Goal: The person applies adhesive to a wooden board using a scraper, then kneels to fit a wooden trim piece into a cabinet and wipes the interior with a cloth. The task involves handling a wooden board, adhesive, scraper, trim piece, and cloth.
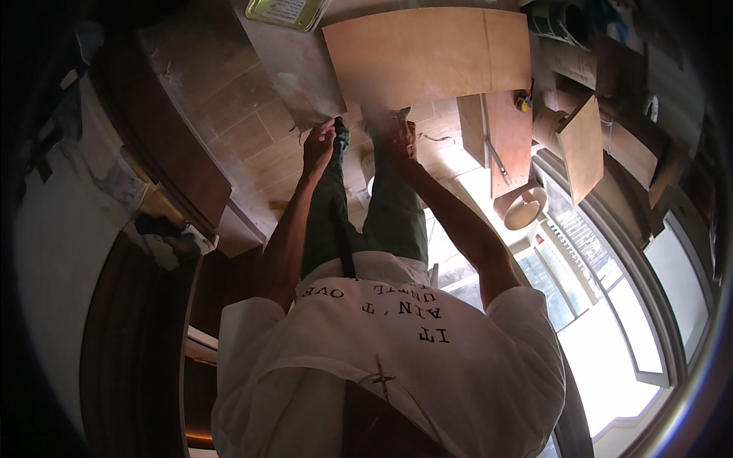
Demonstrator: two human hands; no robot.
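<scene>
One large plywood sheet (pixel 427 57), pale tan and rectangular, lay flat with its long axis running left to right across the top of the view, its near long edge facing the person. It rested just above a tiled floor (pixel 237 107) and beside a grey slab (pixel 294 72) on its left. The left hand (pixel 318 145) reached down to the sheet's near left corner, fingers curled at the edge; whether they clamped the sheet or the slab could not be told. The right hand (pixel 398 136) reached the near edge further right, fingers bent over it, the grip itself hidden. Both forearms ran alongside two legs in green trousers (pixel 393 214), below a white shirt (pixel 397 343) carrying dark printed lettering.

One flat yellow-green tin (pixel 286 11) with a pale rectangular label lay at the upper edge. To the right stood two narrower reddish boards (pixel 508 137), one square tan panel (pixel 584 149), and one pale tape roll (pixel 523 206). One small yellow object (pixel 524 101) sat by the boards; its kind could not be told.
</scene>
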